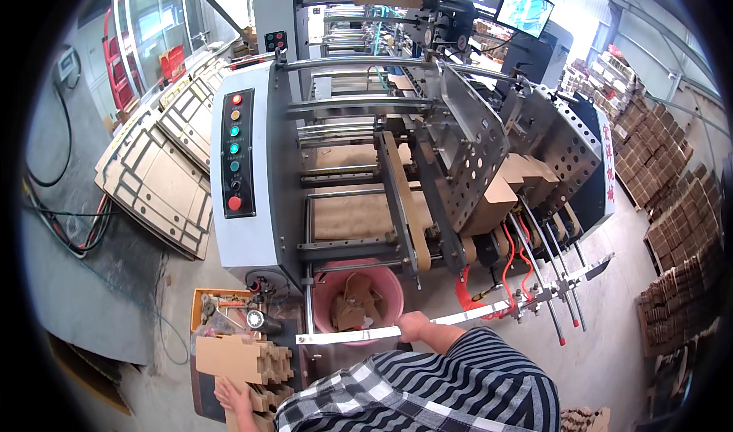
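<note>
My left hand (235, 398) lies with its fingers spread against the edge of a stack of flat brown die-cut cardboard pieces (233, 358) at the lower left. The notched ends of the pieces point right. My right hand (413, 326) is closed round a long pale metal bar (347, 336) that crosses in front of the machine. Some of its fingers are hidden behind the bar. Beyond the bar, a pink tub (323, 304) holds cardboard scraps (356, 301). Folded cardboard (500, 191) sits in the machine's right side, near the perforated metal plates.
The machine's grey side housing (263, 237) carries a panel of coloured buttons (237, 151). Red air hoses (507, 260) and thin rods hang at its front right. An orange crate (200, 304) with tools stands left. Die boards (153, 180) lean behind; cardboard stacks (672, 218) line the right.
</note>
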Demonstrator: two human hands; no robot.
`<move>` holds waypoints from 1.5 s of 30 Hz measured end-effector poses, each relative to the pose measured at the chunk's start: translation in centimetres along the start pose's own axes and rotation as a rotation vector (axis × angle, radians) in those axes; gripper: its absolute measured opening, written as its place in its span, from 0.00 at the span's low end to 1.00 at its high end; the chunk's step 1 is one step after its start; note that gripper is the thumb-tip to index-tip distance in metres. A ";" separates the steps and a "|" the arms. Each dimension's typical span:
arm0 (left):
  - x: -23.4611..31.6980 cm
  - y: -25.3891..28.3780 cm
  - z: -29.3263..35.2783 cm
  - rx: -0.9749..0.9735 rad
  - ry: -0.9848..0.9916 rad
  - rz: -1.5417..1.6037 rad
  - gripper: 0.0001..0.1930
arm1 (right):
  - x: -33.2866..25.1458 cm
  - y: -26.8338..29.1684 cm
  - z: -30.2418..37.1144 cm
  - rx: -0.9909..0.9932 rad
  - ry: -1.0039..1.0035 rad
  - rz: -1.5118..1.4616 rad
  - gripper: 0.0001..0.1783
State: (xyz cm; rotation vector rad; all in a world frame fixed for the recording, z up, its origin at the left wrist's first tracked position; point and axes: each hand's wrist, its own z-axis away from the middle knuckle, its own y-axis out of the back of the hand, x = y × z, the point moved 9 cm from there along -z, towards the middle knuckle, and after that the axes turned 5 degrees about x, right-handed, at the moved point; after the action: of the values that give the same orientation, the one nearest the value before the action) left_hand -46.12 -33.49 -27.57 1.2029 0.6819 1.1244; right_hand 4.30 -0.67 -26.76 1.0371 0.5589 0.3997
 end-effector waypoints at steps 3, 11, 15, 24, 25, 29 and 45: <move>-0.2 0.0 0.0 0.011 -0.001 0.011 0.50 | -0.2 0.2 0.1 -0.006 -0.003 -0.002 0.18; 0.3 0.4 0.3 0.002 -0.009 -0.011 0.50 | 0.2 -0.5 -0.2 -0.001 -0.011 -0.016 0.18; 0.5 0.1 -0.1 0.010 -0.028 -0.014 0.49 | 0.4 -0.1 0.3 0.020 -0.020 -0.027 0.19; -1.0 -0.6 -1.0 0.035 -0.054 0.017 0.48 | 0.1 0.4 0.1 -0.018 -0.011 -0.049 0.22; -1.9 -1.0 -1.0 0.033 -0.040 0.020 0.47 | 0.0 0.1 -0.2 -0.027 0.001 -0.040 0.22; -1.9 0.1 -1.9 0.049 -0.157 0.100 0.44 | -0.3 0.8 -0.4 0.020 0.032 -0.066 0.24; -20.8 -3.3 26.6 0.674 0.921 0.464 0.36 | -2.8 0.8 -6.1 -0.049 0.227 -0.479 0.28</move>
State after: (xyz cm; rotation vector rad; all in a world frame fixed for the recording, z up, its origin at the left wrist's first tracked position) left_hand -28.54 -62.48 -26.44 1.4099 1.6302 1.9669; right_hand -1.63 2.34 -27.79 0.7826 0.9703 0.1051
